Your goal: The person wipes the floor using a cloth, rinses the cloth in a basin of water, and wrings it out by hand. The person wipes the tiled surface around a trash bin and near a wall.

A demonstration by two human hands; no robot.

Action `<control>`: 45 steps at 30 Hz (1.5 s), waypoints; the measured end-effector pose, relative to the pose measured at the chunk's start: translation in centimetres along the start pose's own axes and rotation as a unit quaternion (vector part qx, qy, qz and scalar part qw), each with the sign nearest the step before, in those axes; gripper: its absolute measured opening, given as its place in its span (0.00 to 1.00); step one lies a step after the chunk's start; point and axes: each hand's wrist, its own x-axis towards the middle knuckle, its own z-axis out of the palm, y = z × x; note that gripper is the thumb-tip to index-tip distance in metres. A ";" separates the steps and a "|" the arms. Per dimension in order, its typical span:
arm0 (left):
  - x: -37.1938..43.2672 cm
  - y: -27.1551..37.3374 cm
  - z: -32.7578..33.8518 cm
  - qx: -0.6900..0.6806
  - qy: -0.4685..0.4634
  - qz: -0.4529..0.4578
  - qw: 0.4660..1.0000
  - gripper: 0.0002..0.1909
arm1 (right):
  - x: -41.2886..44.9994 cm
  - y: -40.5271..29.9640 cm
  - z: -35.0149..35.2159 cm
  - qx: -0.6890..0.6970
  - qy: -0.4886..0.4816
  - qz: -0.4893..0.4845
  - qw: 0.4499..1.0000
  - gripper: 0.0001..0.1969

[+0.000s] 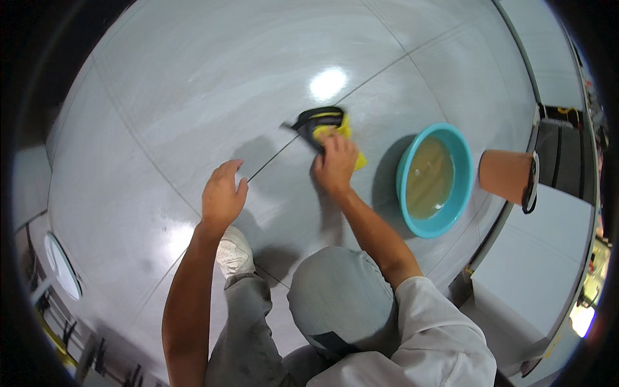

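On the pale tiled floor (193, 96), my right hand (337, 162) presses down on a black and yellow cloth (321, 118), which is partly blurred and bunched under the fingers. My left hand (223, 193) is held over the floor to the left with fingers apart and nothing in it. A turquoise plastic basin (463, 169) of murky brownish water (430, 179) stands to the right of my right hand, apart from it.
Beyond the basin is a brown bucket-like container (505, 176) with a dark and white rim, near white cabinet-like panels (537, 246). A round white disc-like object (63, 266) is at the far left. My shoe (234, 254) rests on the floor below my left hand.
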 end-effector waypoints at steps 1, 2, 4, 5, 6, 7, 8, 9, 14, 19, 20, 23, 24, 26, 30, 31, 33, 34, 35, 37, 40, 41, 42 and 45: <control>1.4 1.3 0.8 -0.042 -0.014 -0.013 0.999 0.22 | -0.5 0.1 -0.7 0.042 -0.013 -0.030 0.999 0.24; 2.8 2.7 1.4 -0.067 -0.027 -0.012 0.997 0.21 | -0.6 0.5 -1.0 0.068 -0.013 -0.052 0.996 0.23; 5.6 5.8 2.9 -0.130 -0.078 -0.007 0.988 0.21 | -0.6 1.3 -1.9 0.104 -0.015 -0.081 0.991 0.20; 6.9 7.2 3.7 -0.191 -0.122 -0.023 0.974 0.21 | -0.4 1.4 -2.3 0.119 -0.018 -0.089 0.989 0.18; 8.1 8.2 4.9 -0.267 -0.152 -0.034 0.951 0.22 | -0.4 1.3 -2.7 0.144 -0.001 -0.085 0.986 0.16; 9.1 9.8 6.0 -0.265 -0.168 -0.015 0.949 0.22 | -0.7 1.9 -2.7 0.157 -0.027 -0.081 0.984 0.16; 9.8 11.7 7.3 -0.335 -0.214 -0.048 0.916 0.23 | -1.6 2.5 -3.1 0.159 -0.035 -0.083 0.983 0.16; 10.4 13.4 8.5 -0.397 -0.253 -0.085 0.878 0.24 | -2.5 2.9 -3.5 0.165 -0.042 -0.092 0.981 0.16; 12.0 21.4 12.4 -0.340 -0.369 -0.053 0.863 0.41 | -8.1 4.9 -6.8 0.177 -0.085 -0.008 0.980 0.16; 12.0 26.8 15.2 -0.326 -0.508 -0.226 0.765 0.49 | -14.4 6.6 -10.5 0.188 -0.174 0.168 0.952 0.22; 11.4 27.5 16.0 -0.338 -0.532 -0.234 0.740 0.44 | -15.9 7.1 -11.4 0.187 -0.189 0.217 0.939 0.22; 10.2 28.3 17.6 -0.363 -0.552 -0.262 0.703 0.36 | -19.4 8.9 -12.2 0.164 -0.057 0.296 0.939 0.19; 9.9 28.1 18.0 -0.387 -0.542 -0.282 0.690 0.33 | -19.7 8.9 -13.1 0.163 -0.057 0.370 0.913 0.19; 9.7 27.4 19.3 -0.403 -0.523 -0.275 0.699 0.29 | -22.9 10.4 -13.3 0.086 -0.037 0.428 0.899 0.18; 9.6 28.1 19.3 -0.434 -0.468 -0.281 0.717 0.22 | -24.0 9.7 -17.0 0.154 0.007 0.510 0.846 0.17; 9.7 28.0 19.2 -0.426 -0.457 -0.289 0.726 0.22 | -24.5 9.4 -17.1 0.158 0.011 0.529 0.834 0.17; 10.0 27.8 18.8 -0.437 -0.447 -0.288 0.725 0.21 | -24.8 9.2 -17.4 0.166 0.015 0.545 0.822 0.17; 10.1 27.6 18.4 -0.448 -0.440 -0.290 0.722 0.20 | -24.7 9.0 -17.7 0.159 0.003 0.556 0.816 0.17; 10.2 27.5 18.0 -0.446 -0.437 -0.289 0.725 0.20 | -24.7 8.9 -17.8 0.152 -0.010 0.566 0.810 0.17; 10.4 27.2 16.5 -0.440 -0.429 -0.301 0.729 0.19 | -24.8 9.2 -17.5 0.147 -0.011 0.552 0.821 0.16; 11.1 25.3 15.5 -0.459 -0.430 -0.315 0.711 0.19 | -24.1 9.6 -16.9 0.135 -0.002 0.524 0.841 0.16; 11.2 24.6 14.8 -0.460 -0.425 -0.313 0.714 0.19 | -23.6 9.5 -16.6 0.128 0.008 0.514 0.848 0.15; 11.1 24.4 13.6 -0.458 -0.417 -0.325 0.714 0.18 | -23.0 9.4 -16.4 0.138 0.011 0.518 0.844 0.16; 11.1 22.2 11.2 -0.467 -0.389 -0.338 0.719 0.17 | -21.7 9.1 -16.1 0.167 0.005 0.524 0.835 0.15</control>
